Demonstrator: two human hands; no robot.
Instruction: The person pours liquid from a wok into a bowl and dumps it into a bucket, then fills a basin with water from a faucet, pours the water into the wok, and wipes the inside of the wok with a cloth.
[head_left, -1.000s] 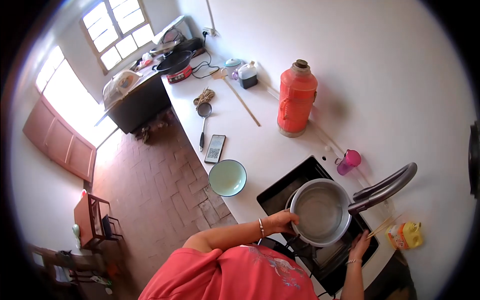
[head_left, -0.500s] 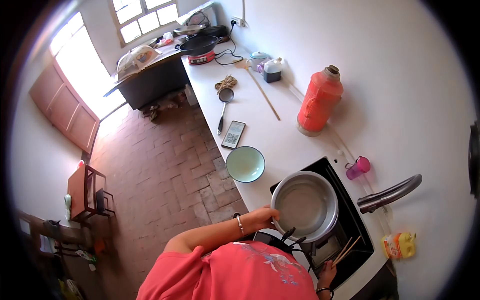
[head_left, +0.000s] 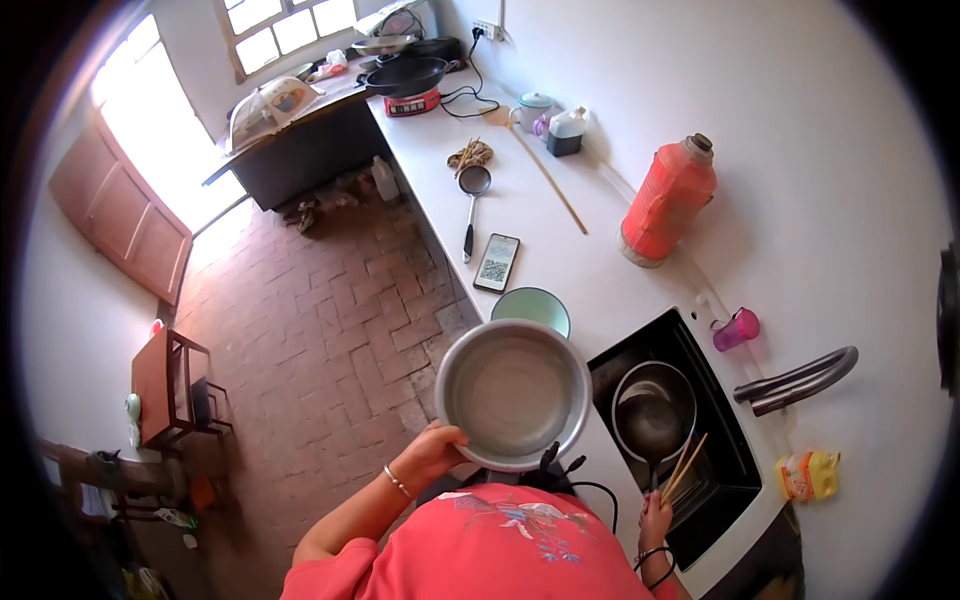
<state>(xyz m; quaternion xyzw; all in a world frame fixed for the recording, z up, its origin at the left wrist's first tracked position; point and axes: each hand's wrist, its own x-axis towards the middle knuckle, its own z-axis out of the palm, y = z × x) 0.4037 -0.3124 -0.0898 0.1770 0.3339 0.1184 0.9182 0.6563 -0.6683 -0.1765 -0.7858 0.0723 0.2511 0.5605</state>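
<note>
Left hand (head_left: 430, 455): fingers and thumb close on the near-left rim of the metal basin (head_left: 515, 390), which is held up at the front edge of the countertop (head_left: 575, 285); whether the basin contains liquid cannot be told. Right hand (head_left: 655, 522): closed around the chopsticks (head_left: 690, 464) and, apparently, the handle of a dark ladle (head_left: 650, 425), whose bowl lies inside a round vessel (head_left: 652, 374) in the sink (head_left: 718, 505). Compared with half a second earlier, the basin has shifted from over the sink toward the person's left, bringing the vessel and ladle into view. The two containers now stand apart, one hand to each, and the left hand alone appears to bear the basin.

Edges and room: the basin's far rim overlaps the green bowl (head_left: 533, 305) in this view, contact being uncertain; its left side reaches past the countertop's edge, above the brick floor (head_left: 320, 340). A strip of white countertop separates basin from sink. Beyond the green bowl lies the phone (head_left: 497, 262); the faucet (head_left: 800, 380) bounds the sink's far side, with the yellow bottle (head_left: 808, 477) near the corner.
</note>
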